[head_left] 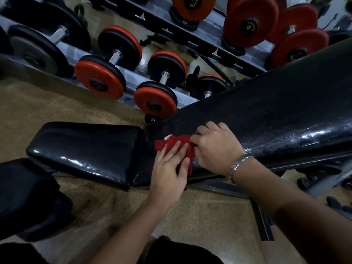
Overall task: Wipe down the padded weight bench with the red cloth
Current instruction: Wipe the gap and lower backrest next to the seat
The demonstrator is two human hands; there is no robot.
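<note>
At the lower end of the table's backrest pad (257, 119), I press the red cloth (172, 143) flat under my left hand (169, 168), grip released; my right hand (215, 147) pinches its edge.

both hands are on the red cloth (172, 144), which sits bunched at the low end of the bench's long back pad (266, 119). left hand (169, 168) lies flat over it with fingers spread, right hand (215, 147) presses beside it, metal watch (238, 165) on that wrist. seat pad (83, 149) is just left of the cloth, dumbbell rack (118, 73) beyond the pad.
</note>
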